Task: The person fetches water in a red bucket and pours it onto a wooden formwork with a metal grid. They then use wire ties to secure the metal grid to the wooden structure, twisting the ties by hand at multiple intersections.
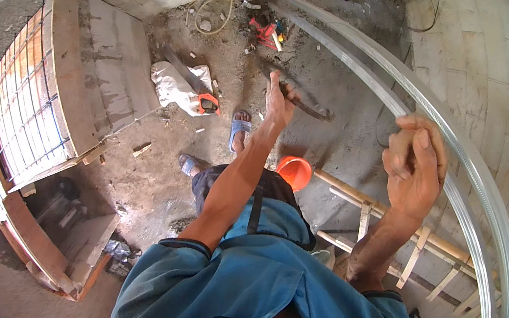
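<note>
My left hand is out in front of me, closed around a dark slim tool. The tool's far-right end looks bent or widened, and my fingers cover its middle. On the right my raised right hand has its fingers curled at the inner of two long silvery metal profiles. This profile passes behind the hand and comes out below it. The outer metal profile runs alongside, close to the hand. Both stretch from the far floor past my right side.
An orange bucket stands by my legs, beside a wooden ladder. A handsaw lies over a white sack. Red tools lie farther off. A concrete block structure is on the left, a block wall on the right.
</note>
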Demonstrator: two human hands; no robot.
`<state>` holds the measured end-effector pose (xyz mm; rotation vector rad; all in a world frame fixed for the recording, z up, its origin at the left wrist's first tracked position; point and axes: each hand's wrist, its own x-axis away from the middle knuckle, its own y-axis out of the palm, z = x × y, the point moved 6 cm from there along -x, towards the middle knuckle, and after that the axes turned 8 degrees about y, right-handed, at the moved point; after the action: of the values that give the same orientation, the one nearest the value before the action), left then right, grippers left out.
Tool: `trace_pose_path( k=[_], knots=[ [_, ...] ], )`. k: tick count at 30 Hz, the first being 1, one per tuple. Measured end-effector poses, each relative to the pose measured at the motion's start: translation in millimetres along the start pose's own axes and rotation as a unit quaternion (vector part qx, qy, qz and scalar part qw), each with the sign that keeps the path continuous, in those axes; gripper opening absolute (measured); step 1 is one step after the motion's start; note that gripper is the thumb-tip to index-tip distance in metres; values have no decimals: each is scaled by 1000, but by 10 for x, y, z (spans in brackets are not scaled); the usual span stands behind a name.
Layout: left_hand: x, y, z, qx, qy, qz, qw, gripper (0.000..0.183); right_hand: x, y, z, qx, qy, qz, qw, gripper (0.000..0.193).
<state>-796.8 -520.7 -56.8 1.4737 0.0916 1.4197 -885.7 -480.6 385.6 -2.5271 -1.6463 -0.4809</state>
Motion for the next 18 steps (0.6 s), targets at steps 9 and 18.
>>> trace_pose_path(
  k=[9,18],
  knots=[
    [1646,75,1444,-82,-137,-80,984,82,-152,1054,1285,305,31,-245,920,33],
    [3219,-119,4420,-96,349,18,932,42,1147,2827,1806,459,-166,-604,630,30]
  ],
)
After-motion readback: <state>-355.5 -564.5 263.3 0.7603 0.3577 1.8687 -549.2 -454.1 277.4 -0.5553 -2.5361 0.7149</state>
